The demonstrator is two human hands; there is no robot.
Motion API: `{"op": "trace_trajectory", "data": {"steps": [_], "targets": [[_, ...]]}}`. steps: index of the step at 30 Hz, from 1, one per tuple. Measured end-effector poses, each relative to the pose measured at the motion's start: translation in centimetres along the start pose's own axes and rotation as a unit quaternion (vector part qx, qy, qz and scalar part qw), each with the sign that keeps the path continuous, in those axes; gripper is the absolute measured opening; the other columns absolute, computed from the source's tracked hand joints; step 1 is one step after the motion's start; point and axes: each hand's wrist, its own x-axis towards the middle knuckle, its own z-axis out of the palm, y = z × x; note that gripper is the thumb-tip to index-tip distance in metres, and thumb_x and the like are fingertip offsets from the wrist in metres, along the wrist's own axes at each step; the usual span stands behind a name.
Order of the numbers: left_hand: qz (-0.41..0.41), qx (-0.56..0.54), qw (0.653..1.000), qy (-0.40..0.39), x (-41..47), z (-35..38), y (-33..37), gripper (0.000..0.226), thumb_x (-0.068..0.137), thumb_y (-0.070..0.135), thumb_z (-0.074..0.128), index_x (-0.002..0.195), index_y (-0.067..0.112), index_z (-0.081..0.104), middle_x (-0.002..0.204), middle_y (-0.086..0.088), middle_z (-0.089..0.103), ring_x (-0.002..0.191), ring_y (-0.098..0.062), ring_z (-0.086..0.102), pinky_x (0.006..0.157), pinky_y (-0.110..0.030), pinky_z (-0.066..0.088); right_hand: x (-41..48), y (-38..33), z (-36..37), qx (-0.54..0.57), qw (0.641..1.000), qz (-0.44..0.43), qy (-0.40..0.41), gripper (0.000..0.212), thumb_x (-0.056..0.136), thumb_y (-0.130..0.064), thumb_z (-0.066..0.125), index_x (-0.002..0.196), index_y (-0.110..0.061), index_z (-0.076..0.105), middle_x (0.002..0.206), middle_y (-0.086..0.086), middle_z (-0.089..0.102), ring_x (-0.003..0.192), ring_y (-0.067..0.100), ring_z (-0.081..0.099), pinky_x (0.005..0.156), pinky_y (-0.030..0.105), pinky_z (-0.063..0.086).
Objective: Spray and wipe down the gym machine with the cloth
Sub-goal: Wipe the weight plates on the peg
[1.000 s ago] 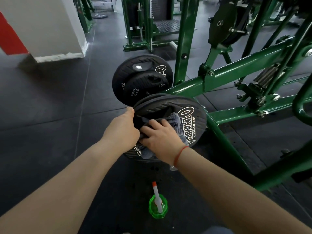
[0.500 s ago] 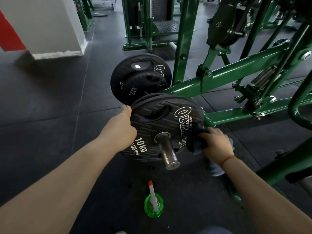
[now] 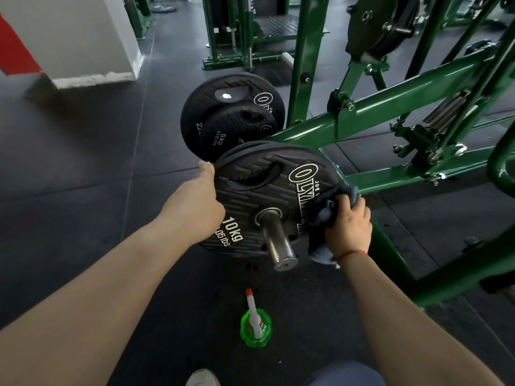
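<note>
Rubber-coated 10 kg plate (image 3: 259,190) sits on the steel peg (image 3: 278,243) of the green machine frame (image 3: 404,98). My left hand (image 3: 195,207) clasps the plate's left rim as a brace, its fingers out of sight behind it. My right hand (image 3: 348,227) is clenched around the bunched dark cloth (image 3: 324,213), pressing it on the plate's right edge, just beside a frame tube. For a good pass, I judge: brace firmly so the plate cannot turn, flatten the cloth for wider contact, follow the rim round, then work into the grip recesses. Spray bottle (image 3: 255,327) stands unheld on the floor (image 3: 83,176) below.
</note>
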Motion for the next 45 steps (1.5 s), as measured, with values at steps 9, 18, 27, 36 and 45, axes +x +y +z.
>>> {"op": "trace_trajectory", "data": {"steps": [9, 18, 27, 36, 45], "targets": [[0.011, -0.004, 1.000, -0.010, 0.3, -0.1, -0.5, 0.088, 0.092, -0.005, 0.045, 0.162, 0.018, -0.004, 0.166, -0.001, 0.024, 0.149, -0.020, 0.030, 0.111, -0.025, 0.030, 0.6, -3.6, -2.7, 0.178, 0.963, -0.088, 0.181, 0.038, 0.070, -0.008, 0.062, 0.108, -0.009, 0.065, 0.103, 0.021, 0.052, 0.093, 0.037, 0.048, 0.079, 0.043, 0.040], [0.014, -0.022, 1.000, -0.005, -0.1, 0.0, 0.0, 0.091, 0.092, -0.005, 0.047, 0.162, 0.021, -0.006, 0.151, -0.010, 0.046, 0.114, -0.020, 0.052, 0.103, -0.036, 0.045, 1.8, -2.2, -1.8, 0.148, 0.983, 0.084, 0.068, 0.037, 0.079, -0.004, 0.061, 0.115, -0.002, 0.054, 0.121, 0.026, 0.048, 0.113, 0.046, 0.044, 0.086, 0.051, 0.040], [0.006, -0.025, 1.000, -0.010, -0.6, -0.4, 0.2, 0.090, 0.092, -0.003, 0.046, 0.162, 0.021, -0.005, 0.156, -0.006, 0.041, 0.133, -0.023, 0.047, 0.103, -0.032, 0.043, 1.5, -4.3, -2.8, 0.211, 0.974, 0.013, 0.085, 0.039, 0.076, -0.002, 0.065, 0.113, -0.001, 0.054, 0.117, 0.027, 0.048, 0.107, 0.047, 0.047, 0.088, 0.047, 0.038], [-0.007, -0.044, 0.999, -0.008, -0.2, -0.2, 0.0, 0.088, 0.093, -0.001, 0.049, 0.162, 0.020, -0.002, 0.090, 0.013, 0.047, 0.076, -0.001, 0.044, 0.073, -0.018, 0.042, 1.7, -14.6, -10.2, 0.220, 0.942, -0.219, 0.126, 0.050, 0.068, -0.011, 0.068, 0.116, -0.023, 0.066, 0.107, 0.011, 0.062, 0.096, 0.037, 0.058, 0.078, 0.040, 0.046], [-0.004, 0.031, 0.999, 0.014, -0.4, 0.3, 0.3, 0.086, 0.094, 0.001, 0.048, 0.162, 0.016, -0.002, 0.162, -0.012, 0.032, 0.153, -0.024, 0.023, 0.114, -0.033, 0.033, 2.4, -17.5, -7.9, 0.082, 0.962, -0.235, 0.115, 0.048, 0.066, -0.035, 0.066, 0.113, -0.027, 0.066, 0.105, 0.002, 0.063, 0.096, 0.033, 0.058, 0.077, 0.041, 0.040]]}}
